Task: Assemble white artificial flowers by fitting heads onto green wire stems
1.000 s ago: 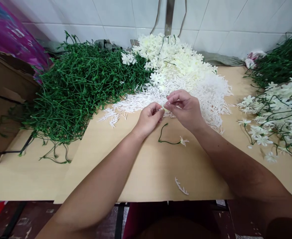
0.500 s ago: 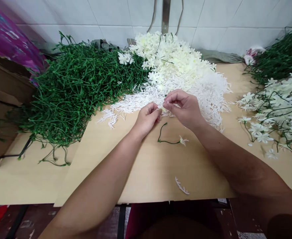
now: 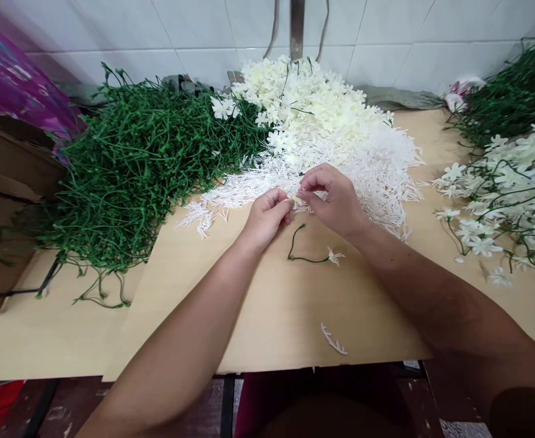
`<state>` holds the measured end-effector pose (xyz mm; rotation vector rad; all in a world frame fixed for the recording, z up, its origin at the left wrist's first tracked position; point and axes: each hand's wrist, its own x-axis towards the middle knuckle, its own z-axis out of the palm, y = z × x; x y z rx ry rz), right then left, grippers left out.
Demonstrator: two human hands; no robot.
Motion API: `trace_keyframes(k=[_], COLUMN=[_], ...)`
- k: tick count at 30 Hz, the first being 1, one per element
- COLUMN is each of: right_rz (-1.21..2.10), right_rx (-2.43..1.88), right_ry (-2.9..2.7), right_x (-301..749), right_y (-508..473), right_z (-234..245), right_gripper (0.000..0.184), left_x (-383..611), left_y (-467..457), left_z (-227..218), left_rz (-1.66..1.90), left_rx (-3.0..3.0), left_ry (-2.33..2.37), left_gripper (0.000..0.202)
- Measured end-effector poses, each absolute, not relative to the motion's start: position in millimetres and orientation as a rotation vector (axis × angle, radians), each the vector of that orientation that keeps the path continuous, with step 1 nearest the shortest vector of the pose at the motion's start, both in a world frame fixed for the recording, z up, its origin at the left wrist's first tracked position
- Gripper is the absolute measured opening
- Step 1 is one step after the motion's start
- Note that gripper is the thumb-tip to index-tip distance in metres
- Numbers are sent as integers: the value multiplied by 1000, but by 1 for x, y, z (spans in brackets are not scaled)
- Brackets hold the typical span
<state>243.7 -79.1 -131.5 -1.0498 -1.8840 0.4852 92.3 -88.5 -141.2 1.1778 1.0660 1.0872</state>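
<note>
My left hand (image 3: 271, 216) is closed in a pinch on a small pale artificial flower (image 3: 296, 200), partly covered by the fingers. Right beside it, my right hand (image 3: 334, 198) pinches thumb against fingertips at the flower; whatever tiny piece it grips is too small to name. Just below both hands, a green stem (image 3: 310, 261) with a spiky white centre (image 3: 335, 256) at one end lies on the cardboard (image 3: 267, 316). Behind the hands spreads a heap of thin white pieces (image 3: 368, 182), with a mound of cream-white flower heads (image 3: 313, 103) above it.
At left is a big tangle of green stems (image 3: 149, 164), beside a cardboard box (image 3: 3, 207). On the right lie assembled white flowers (image 3: 514, 194) below more green stems (image 3: 514, 103). A small white toothed strip (image 3: 334, 339) rests near the front edge. A tiled wall (image 3: 203, 30) stands behind.
Both hands have drawn slightly closer together over the small flower. The view has shifted a little; the things on the cardboard stay where they were.
</note>
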Motion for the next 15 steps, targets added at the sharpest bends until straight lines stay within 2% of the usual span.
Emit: trace_keyframes(k=[5,15], right_rz=[352,-157], right_rx=[-1047,-867], right_ry=[-1954,-2075], right_x=[245,246], right_y=[-79,-74], right_z=[-133,-147], right_gripper=[13,14], left_x=[93,92], left_y=[-89,-89], left_z=[-141,-145], left_rz=[1087,1089], left_rx=[1166,1201], left_ry=[1070,1071], left_gripper=[16,15])
